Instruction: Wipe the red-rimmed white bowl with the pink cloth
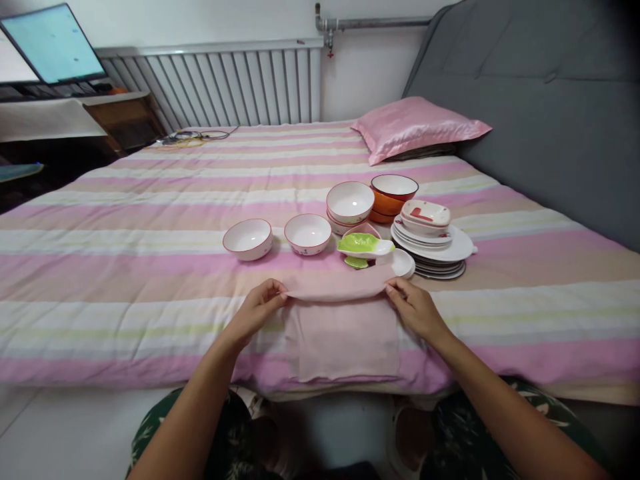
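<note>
Two hands, left and right, stretch cloth taut, palms inward.

a home bedroom, with striped bed, pink pillow and wall radiator

Left of the 2 single bowls, you have open bedspread to slide across. Straight ahead, the green dish and bowl stack block you; to the right, the plate pile does. A narrow gap separates the 2 single bowls.
</note>
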